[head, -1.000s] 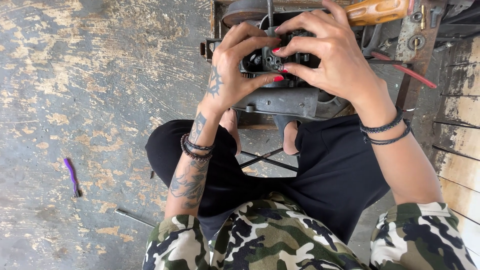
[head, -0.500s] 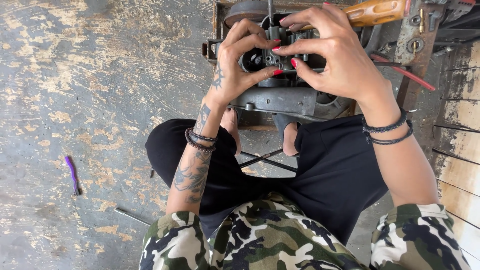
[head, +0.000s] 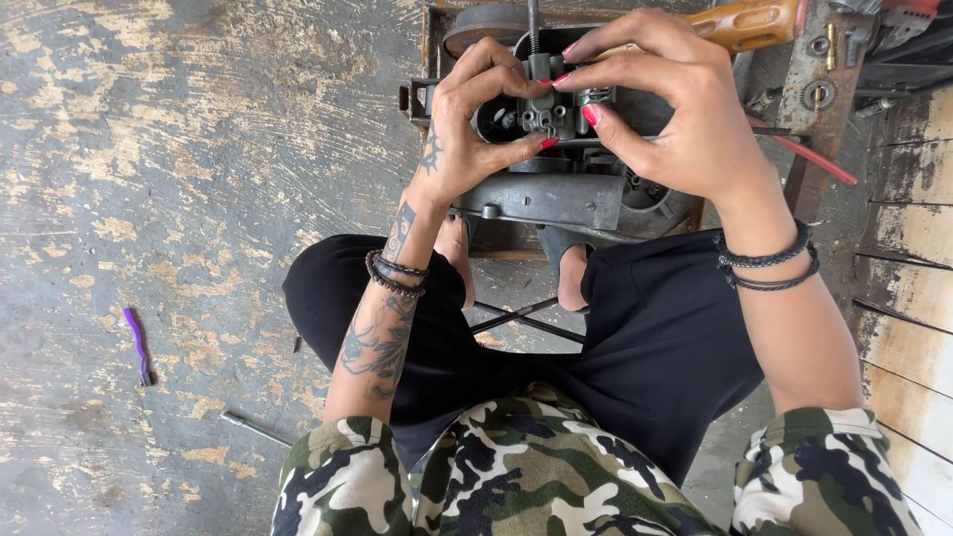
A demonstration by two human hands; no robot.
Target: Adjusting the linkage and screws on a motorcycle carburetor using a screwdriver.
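On the far left, a small purple tool (head: 136,344) lies on the worn concrete floor (head: 199,149). A thin metal rod (head: 255,428) lies a bit nearer to the person, well apart from both hands.

Next comes the left hand (head: 467,134). Its fingers (head: 486,65) curl over the top of a small grey metal engine part (head: 549,104), which looks like a carburetor, and its thumb presses in from below. So this hand is closed on the part.

The part is held up in the air, just above a dirty grey machine (head: 556,199) that sits on the floor in front of the person's knees.

Then comes the right hand (head: 685,119). Its fingertips (head: 592,114) with red nails pinch the right side of the same part, so it is holding too. A second ago the hands were a little lower and the fingers lay more over the part. Now they have lifted and spread a bit, and more of the part's little tubes show. I think the person is turning it to look at it or work on it.

Behind the right hand lies a tool with an orange handle (head: 749,22). A red rod (head: 809,159) sticks out on the right, beside the wooden planks (head: 908,238).
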